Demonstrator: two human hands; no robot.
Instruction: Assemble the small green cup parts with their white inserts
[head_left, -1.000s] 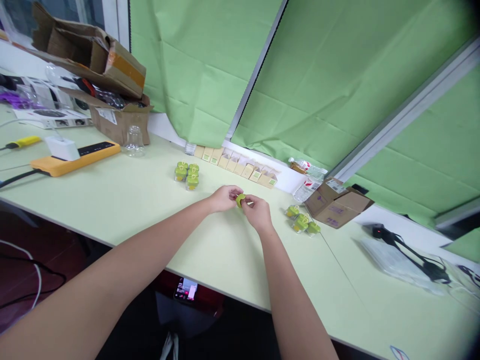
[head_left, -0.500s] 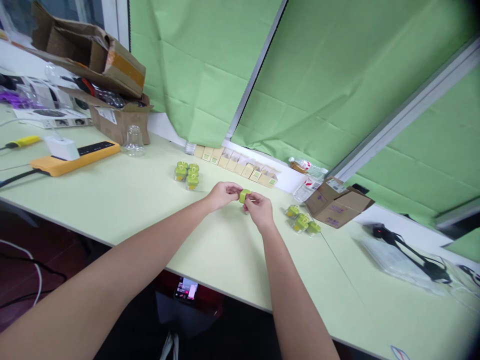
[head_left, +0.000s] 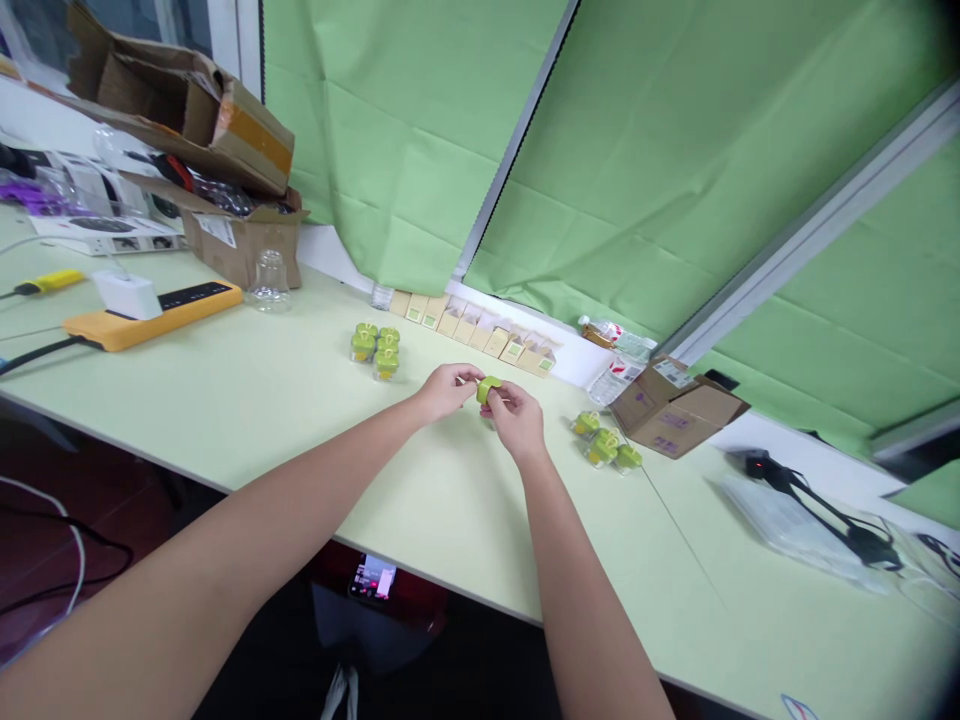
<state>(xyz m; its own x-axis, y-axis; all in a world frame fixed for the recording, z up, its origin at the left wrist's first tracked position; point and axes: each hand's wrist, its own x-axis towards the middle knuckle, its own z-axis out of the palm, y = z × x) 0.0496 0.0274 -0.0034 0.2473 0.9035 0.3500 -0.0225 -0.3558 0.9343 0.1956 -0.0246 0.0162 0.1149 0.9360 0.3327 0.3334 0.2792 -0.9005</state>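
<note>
My left hand (head_left: pixel 446 390) and my right hand (head_left: pixel 516 420) meet above the pale green table (head_left: pixel 247 400), and both pinch one small green-capped bottle (head_left: pixel 488 389) between their fingertips. To the left of them a cluster of several small bottles with green caps (head_left: pixel 376 348) stands on the table. A second cluster of the same green-capped bottles (head_left: pixel 604 443) lies to the right of my right hand. Behind my hands a row of small tan boxes (head_left: pixel 472 325) lines the wall.
An orange power strip (head_left: pixel 154 312) with a white adapter sits at the left, next to a clear glass bottle (head_left: pixel 268 280) and open cardboard boxes (head_left: pixel 225 230). A small open carton (head_left: pixel 671 408) and a black cable on plastic bags (head_left: pixel 817 505) lie at the right.
Both hands have stayed together on the green-capped bottle; it has turned slightly between the fingers and sits a little higher and more to the right than a second ago.
</note>
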